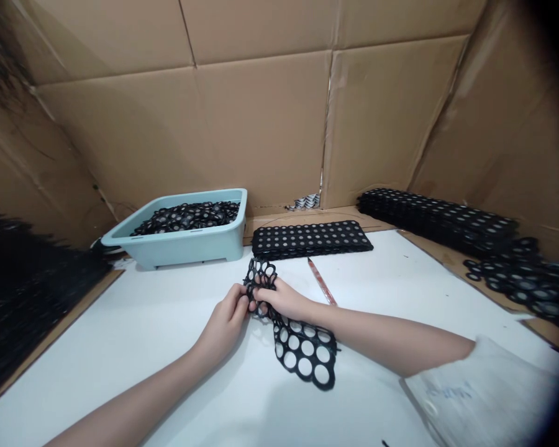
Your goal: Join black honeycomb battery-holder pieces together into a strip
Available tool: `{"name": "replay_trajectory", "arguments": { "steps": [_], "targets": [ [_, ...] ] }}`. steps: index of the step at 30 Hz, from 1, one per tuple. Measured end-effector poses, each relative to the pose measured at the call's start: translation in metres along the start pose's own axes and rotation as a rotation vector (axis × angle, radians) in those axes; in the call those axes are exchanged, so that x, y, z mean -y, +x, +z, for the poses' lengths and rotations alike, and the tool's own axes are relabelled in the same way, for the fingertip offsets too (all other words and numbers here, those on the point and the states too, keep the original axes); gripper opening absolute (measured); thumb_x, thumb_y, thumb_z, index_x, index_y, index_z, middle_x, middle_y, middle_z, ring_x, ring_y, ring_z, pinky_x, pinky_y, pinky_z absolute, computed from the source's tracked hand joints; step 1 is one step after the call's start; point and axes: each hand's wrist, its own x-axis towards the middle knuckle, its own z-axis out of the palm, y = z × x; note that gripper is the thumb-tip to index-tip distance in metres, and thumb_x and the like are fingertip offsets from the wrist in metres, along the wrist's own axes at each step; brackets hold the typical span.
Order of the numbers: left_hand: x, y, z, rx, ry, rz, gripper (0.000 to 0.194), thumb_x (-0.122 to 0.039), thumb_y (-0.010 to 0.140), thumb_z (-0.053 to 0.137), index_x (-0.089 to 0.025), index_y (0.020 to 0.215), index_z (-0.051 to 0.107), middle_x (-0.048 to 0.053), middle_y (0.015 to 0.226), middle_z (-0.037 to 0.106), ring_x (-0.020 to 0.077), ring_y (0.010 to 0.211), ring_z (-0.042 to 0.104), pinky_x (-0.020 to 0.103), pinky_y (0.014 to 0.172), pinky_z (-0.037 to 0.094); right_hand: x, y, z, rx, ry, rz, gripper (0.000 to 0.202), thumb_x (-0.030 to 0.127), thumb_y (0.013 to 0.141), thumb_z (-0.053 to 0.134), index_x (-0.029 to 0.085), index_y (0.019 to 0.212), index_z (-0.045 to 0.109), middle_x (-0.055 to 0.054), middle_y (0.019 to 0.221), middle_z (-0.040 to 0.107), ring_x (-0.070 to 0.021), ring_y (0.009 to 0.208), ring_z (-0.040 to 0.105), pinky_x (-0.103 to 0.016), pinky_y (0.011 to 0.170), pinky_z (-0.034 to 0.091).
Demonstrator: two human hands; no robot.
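Both my hands hold one black perforated strip (pixel 302 347), a flexible sheet full of round holes, over the white table (pixel 144 323). My left hand (pixel 226 320) pinches it from the left near its upper end. My right hand (pixel 279 297) grips the same stretch from the right, fingers pushed through the holes. The strip's top end (pixel 261 273) sticks up past my fingers, and its lower part lies on the table under my right forearm.
A pale blue tub (pixel 181 239) of black rings stands at the back left. A stack of black strips with filled holes (pixel 312 239) lies behind my hands, a red pencil (pixel 321 282) beside it. More black strips (pixel 438 214) and loose rings (pixel 517 276) lie right. Cardboard walls surround the table.
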Motion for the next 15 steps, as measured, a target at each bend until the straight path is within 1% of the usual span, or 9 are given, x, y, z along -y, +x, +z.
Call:
{"name": "replay_trajectory", "arguments": {
  "steps": [5,15],
  "targets": [
    [0.0033,0.0013,-0.0006,-0.034,0.033,0.013,0.015,-0.027,0.081,0.033,-0.02,0.075,0.045,-0.002,0.065,0.051,0.0137,0.059,0.044,0.024,0.057,0.033,0.0007,0.0001,0.0014,-0.02,0.05,0.062,0.009,0.012,0.07,0.042,0.015,0.065,0.049,0.001,0.061,0.056,-0.0074,0.05,0.046,-0.02,0.051,0.038],
    [0.0037,0.0024,-0.0014,-0.052,0.005,0.007,0.014,-0.025,0.08,0.034,-0.019,0.075,0.046,-0.002,0.063,0.051,0.0124,0.056,0.043,0.023,0.054,0.033,0.0038,-0.0007,0.0013,0.014,0.054,0.044,0.009,0.011,0.07,0.042,0.015,0.064,0.048,0.001,0.06,0.056,-0.0065,0.048,0.046,-0.018,0.048,0.038]
  ]
}}
